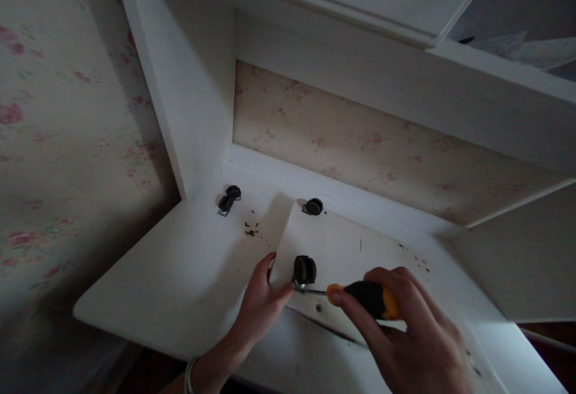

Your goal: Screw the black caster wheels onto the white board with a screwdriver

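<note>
My right hand (405, 334) is closed round a screwdriver (364, 297) with an orange and black handle. Its thin shaft points left to the base of a black caster wheel (305, 270). That caster stands near the corner of a white board (351, 250) lying on the white desk (180, 280). My left hand (261, 304) grips the board's left corner, thumb pressed against the caster's metal plate. A band shows on my left wrist.
Two more black casters (228, 198) lie at the back left of the desk, and another caster (314, 206) sits behind the board. Small dark screws (251, 228) are scattered near them. White shelves (405, 34) hang overhead; floral wallpaper (54, 142) covers the walls.
</note>
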Demonstrator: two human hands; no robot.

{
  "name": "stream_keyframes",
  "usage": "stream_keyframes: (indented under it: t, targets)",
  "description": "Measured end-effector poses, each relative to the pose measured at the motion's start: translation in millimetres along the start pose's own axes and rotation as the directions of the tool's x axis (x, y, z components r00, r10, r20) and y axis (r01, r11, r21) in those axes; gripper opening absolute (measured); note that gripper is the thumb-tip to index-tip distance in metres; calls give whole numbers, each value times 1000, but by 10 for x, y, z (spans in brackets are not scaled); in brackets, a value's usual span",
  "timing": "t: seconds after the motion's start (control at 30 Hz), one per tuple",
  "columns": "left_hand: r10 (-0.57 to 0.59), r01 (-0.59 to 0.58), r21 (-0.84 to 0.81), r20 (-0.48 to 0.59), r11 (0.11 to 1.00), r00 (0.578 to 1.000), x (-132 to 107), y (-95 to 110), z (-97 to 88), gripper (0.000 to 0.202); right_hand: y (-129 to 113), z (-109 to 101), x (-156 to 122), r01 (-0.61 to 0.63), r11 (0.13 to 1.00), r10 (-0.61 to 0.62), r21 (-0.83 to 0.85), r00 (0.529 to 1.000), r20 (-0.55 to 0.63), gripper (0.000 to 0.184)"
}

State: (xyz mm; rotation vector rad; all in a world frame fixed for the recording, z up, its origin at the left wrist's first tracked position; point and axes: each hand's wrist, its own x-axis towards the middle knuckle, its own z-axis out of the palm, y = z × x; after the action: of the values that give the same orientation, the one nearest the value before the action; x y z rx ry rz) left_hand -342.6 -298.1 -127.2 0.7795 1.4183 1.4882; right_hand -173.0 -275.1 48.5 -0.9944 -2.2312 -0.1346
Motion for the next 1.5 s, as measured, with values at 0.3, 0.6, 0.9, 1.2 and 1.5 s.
stream_keyframes:
  t: [0.3, 0.6, 0.9, 1.2, 1.5]
  targets:
    - [-29, 30, -27, 33, 999, 999, -31, 91, -10, 65, 35, -91, -67, 80, 979, -114, 185, 976, 184, 38]
    - [-168, 158, 152, 58, 976, 984, -23, 128, -186, 60, 99, -136, -79, 117, 959, -170, 257, 967, 190, 37]
    - [-168, 159, 163, 40, 974, 985, 97, 119, -288, 52, 197, -167, -148, 12, 988, -47, 155, 974, 220, 36]
    - [-177, 171, 164, 21, 971, 984, 126, 95, -286, 52, 158, -93, -99, 34, 967, -96, 251, 966, 239, 37]
    - [-140, 95, 296, 133, 950, 981, 221, 17, -442, 46, 159, -96, -124, -49, 972, 7, 229, 984, 180, 37]
